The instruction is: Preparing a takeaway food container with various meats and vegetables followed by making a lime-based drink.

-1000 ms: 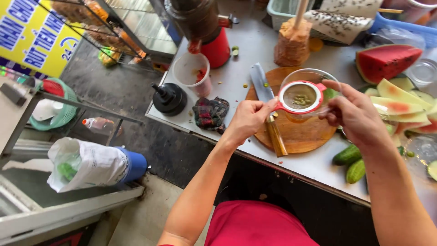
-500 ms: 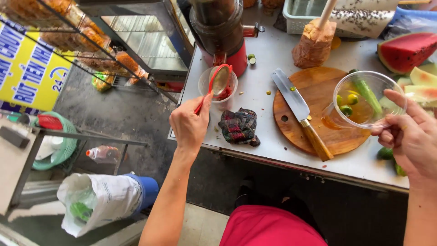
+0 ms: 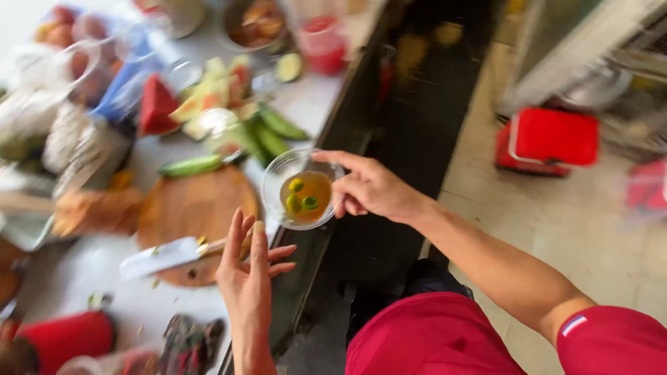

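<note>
light: bright, even daylight, strongest at the upper left where the counter washes out
shadows: soft, faint
blur: heavy motion smear everywhere; fruit and red crate (image 3: 549, 139) streaky
sharpest: right hand (image 3: 372, 187) and glass bowl (image 3: 302, 189) it grips, only slightly soft
left hand (image 3: 246, 267): a bit blurry
edges: stretched, smeared

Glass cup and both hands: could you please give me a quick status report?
Right hand grips glass cup, amber liquid inside. Left hand open, empty, beside cutting board. Knife on board.

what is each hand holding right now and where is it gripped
The right hand holds a clear cup of amber liquid by its rim and side. The left hand is open, holding nothing, above the counter edge.
</note>
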